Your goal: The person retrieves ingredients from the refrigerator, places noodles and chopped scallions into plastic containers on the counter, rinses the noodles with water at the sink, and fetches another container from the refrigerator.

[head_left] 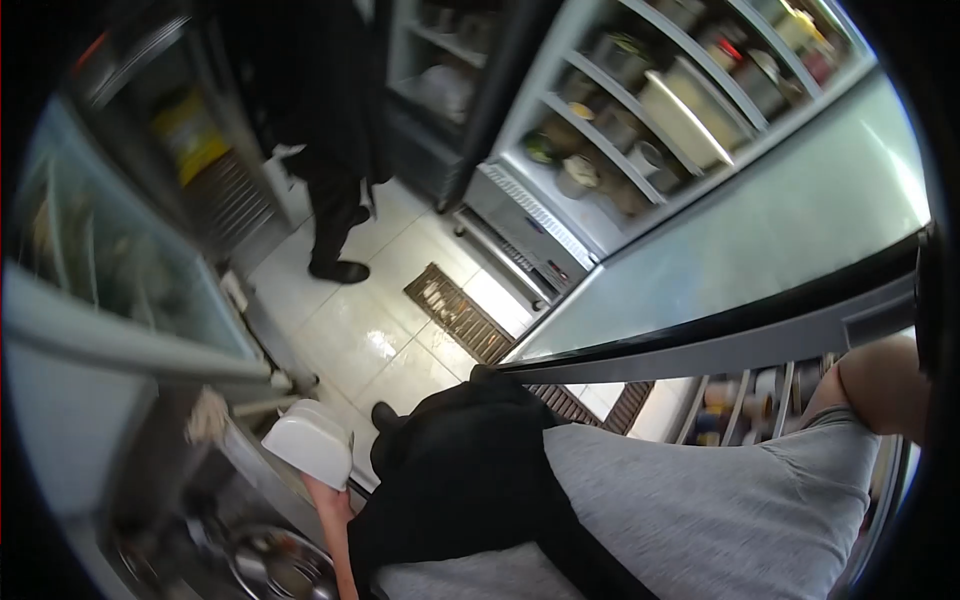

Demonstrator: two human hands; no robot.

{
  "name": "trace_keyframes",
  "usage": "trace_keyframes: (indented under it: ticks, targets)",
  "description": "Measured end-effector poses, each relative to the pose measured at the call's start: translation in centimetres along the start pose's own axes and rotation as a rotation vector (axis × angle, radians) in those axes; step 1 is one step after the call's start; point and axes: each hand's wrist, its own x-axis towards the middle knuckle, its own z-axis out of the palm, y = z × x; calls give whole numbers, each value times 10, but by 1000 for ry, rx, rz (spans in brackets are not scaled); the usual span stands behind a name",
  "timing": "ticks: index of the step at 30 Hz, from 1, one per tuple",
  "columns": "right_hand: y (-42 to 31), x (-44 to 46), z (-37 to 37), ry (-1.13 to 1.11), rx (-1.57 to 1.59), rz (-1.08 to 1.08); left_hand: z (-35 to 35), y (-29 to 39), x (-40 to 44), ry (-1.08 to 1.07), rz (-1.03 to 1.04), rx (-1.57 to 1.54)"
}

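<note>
My left hand (331, 495) holds a white plastic container (312, 443) at the lower left, its smooth side facing me. The container covers most of the fingers. On the right, my right forearm (882, 385) reaches up to the frame's edge beside the open fridge door (740, 245). My right hand itself is cut off there, so whether it grips the door is hidden.
Shelves with several containers fill the open fridge (640, 110). Floor drain grates (458, 312) lie in the tiled floor (350, 330). A person in black (320, 150) stands ahead. Metal bowls (275, 560) sit in a sink-like basin at lower left, near a crumpled cloth (207, 416).
</note>
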Motion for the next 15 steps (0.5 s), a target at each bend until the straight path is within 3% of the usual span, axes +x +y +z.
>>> trace_keyframes:
  ticks: [3, 5, 8, 9, 12, 13, 15]
  targets:
    - [-22, 4, 9, -266, -178, 502, 47, 56, 47, -196, -18, 137]
    - [-30, 2, 10, -494, -343, 698, 88, 84, 72, -313, -19, 211]
    - [-26, -18, 2, -524, -285, 686, 135, 112, 109, -479, -80, 323]
    - [-30, -23, -2, -546, -324, 589, 152, 116, 117, -493, -71, 387]
    - [-47, -37, -14, -603, -318, 643, 204, 113, 120, -553, -87, 488]
    - [-51, -55, -22, -515, -317, 557, 219, 107, 116, -565, -112, 505]
    - [-79, -73, -32, -487, -384, 633, 246, 96, 110, -584, -154, 531]
